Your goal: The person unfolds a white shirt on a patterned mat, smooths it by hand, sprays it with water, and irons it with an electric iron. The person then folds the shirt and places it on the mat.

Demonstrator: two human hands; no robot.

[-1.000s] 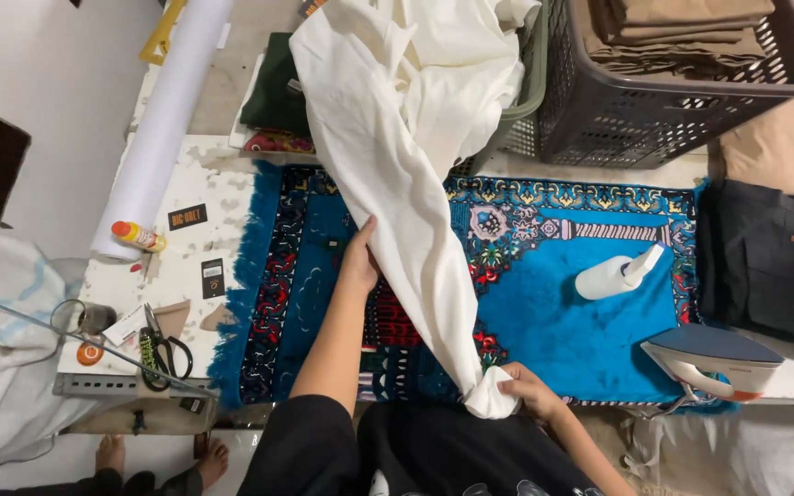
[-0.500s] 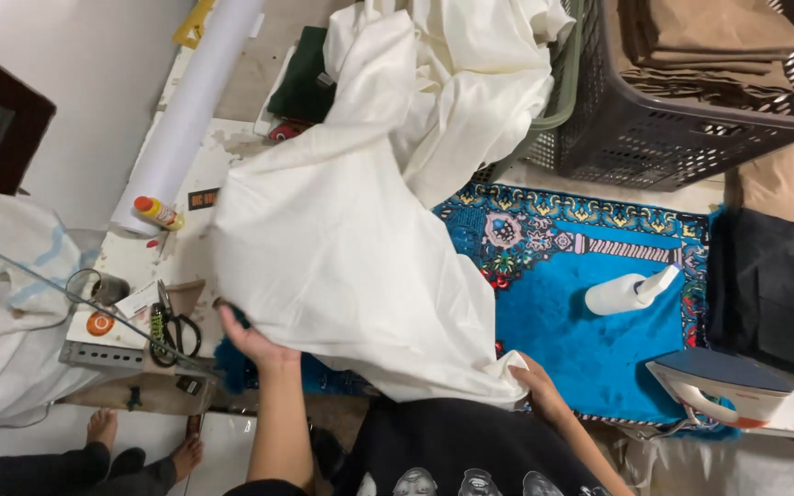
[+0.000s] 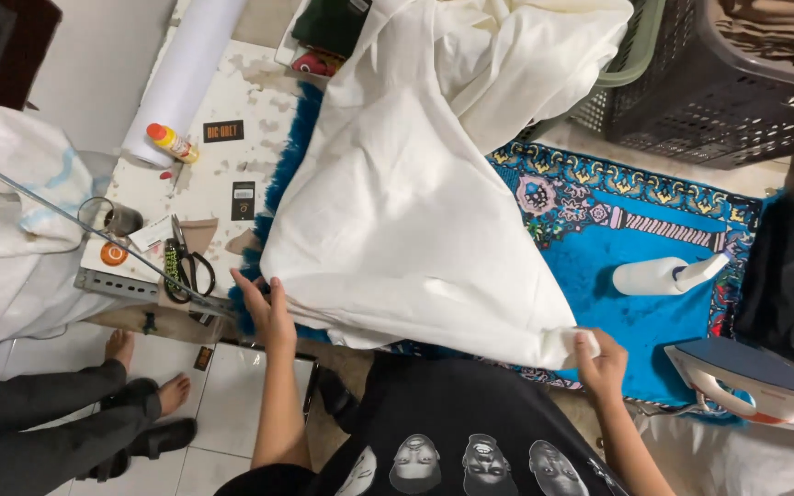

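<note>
Currently the step in hand appears to be spreading the cloth (image 3: 415, 211) flat for ironing. The left hand (image 3: 266, 310) pinches the near-left hem, fingers closed on the edge. The right hand (image 3: 599, 360) grips the near-right corner, bunched in its closed fingers. Between the hands the cloth lies draped across the blue mat (image 3: 654, 248); its far end is heaped up beyond them, against the basket (image 3: 728, 101).

The next move likely calls for pulling both corners apart and toward the body, so the hem draws taut, then smoothing the far heap down.

Just beyond the right hand lies a white spray bottle (image 3: 663, 274); to its right sits the iron (image 3: 751, 381). Both could snag the cloth if it swings rightward. Left of the left hand lie scissors (image 3: 186, 266), with a small orange-capped bottle (image 3: 172, 142) and a white roll (image 3: 186, 73) farther off.
</note>
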